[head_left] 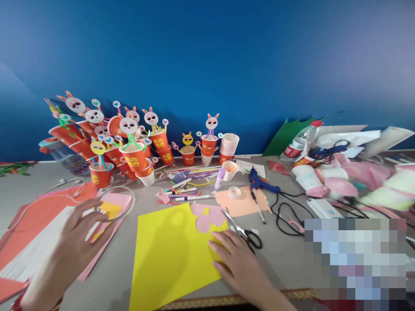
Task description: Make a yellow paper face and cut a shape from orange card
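My left hand (pixel 73 244) hovers with fingers spread over a pile of red, white and pink paper sheets (pixel 35 224), its fingertips close to a small yellow scrap (pixel 110 210). It holds nothing. My right hand (pixel 238 261) lies flat with fingers stretched out on the right edge of a large yellow paper sheet (pixel 171 255). Pink cut-out shapes (pixel 207 218) rest at that sheet's top right corner. Scissors (pixel 241 231) with black handles lie just beyond my right fingertips.
Red paper cups with rabbit faces (pixel 132 142) crowd the back left against a blue wall. A blue glue gun (pixel 261 183) with black cable, markers (pixel 191 198), a tape roll (pixel 234 191), stacked cups (pixel 228 147), a bottle (pixel 300 144) and pink craft clutter (pixel 343 181) fill the right.
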A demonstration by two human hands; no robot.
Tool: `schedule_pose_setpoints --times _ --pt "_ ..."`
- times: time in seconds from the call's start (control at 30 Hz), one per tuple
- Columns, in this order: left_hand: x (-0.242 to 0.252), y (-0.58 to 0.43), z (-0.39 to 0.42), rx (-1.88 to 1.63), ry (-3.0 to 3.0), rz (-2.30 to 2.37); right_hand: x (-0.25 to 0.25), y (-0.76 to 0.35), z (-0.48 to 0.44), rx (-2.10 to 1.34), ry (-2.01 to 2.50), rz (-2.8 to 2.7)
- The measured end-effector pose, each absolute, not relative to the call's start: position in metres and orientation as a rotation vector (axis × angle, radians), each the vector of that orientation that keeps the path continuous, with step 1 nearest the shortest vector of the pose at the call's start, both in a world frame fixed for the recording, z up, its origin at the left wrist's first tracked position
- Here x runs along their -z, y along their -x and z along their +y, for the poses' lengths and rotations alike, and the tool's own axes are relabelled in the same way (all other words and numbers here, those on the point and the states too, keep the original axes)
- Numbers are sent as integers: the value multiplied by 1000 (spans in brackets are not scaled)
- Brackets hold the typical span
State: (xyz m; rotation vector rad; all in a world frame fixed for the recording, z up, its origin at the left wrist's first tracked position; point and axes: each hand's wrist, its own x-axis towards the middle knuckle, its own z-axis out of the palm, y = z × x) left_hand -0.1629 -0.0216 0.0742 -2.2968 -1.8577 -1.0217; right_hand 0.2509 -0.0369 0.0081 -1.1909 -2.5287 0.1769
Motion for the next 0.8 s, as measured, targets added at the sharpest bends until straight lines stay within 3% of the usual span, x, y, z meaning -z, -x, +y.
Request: schedule_pose_setpoints --times 0.13,0.4,0.8 --pt "-78 101 -17 956 2577 -1629 -4 -249 -37 -178 1210 -2529" --pt "-38 33 1 728 3025 -1380 -9 -248 -39 -235 1196 -2467" --pt "-26 129 15 892 2367 -1779 -3 -251 -36 -220 1184 -2452"
